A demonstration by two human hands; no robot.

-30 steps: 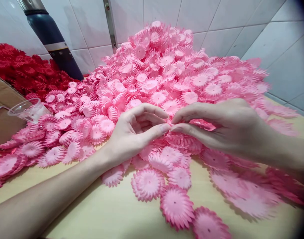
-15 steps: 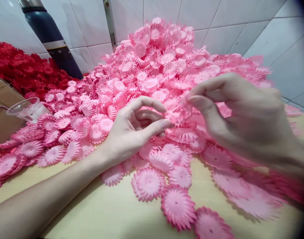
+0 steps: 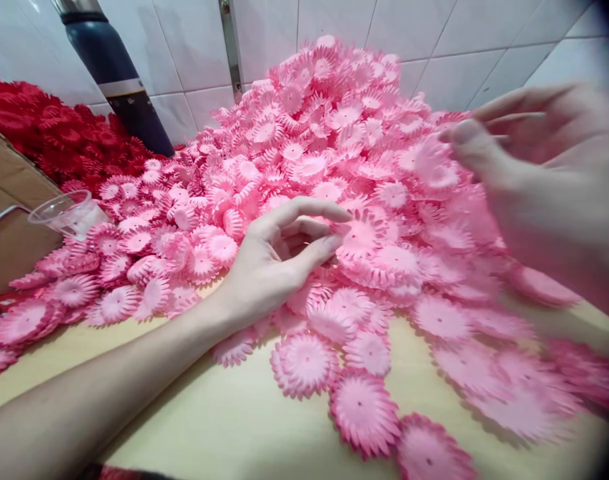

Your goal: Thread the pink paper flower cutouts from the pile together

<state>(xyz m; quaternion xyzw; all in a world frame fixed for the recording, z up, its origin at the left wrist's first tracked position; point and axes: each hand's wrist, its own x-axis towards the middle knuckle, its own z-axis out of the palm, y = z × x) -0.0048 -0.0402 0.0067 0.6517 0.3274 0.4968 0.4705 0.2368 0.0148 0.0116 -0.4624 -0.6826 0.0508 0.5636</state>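
— Pink paper, fringed round flower discs (image 3: 334,153), heaped in a great mound just beyond our left hand (image 3: 279,260). That hand rests low on the edge of the heap with thumb and forefinger curved toward each other but not closed; between its fingertips (image 3: 334,243) we pinch nothing that we can make out, though one fringed pink disc (image 3: 362,235) lies touching them.

— And our right hand (image 3: 539,160)?

— Raised, up and to the right of the left one, blurred. Its fingers are loosely spread; we cannot tell whether a petal disc sits against the thumb, since the pink behind it merges with the pile.

— What worries us here?

— The slope. The mound rises steeply right behind our left fingers, so pulling one disc from its foot could, we judge, bring others sliding onto the pale wooden tabletop (image 3: 224,427) beneath our wrist. The fringes also interlock, so we may lift two at once, or tear a thin petal.

— Anything to the left?

— A clear plastic cup (image 3: 67,212) lies on its side well left of our forearm, with red paper flower discs (image 3: 49,133) piled past it. A slide could mix the colours.
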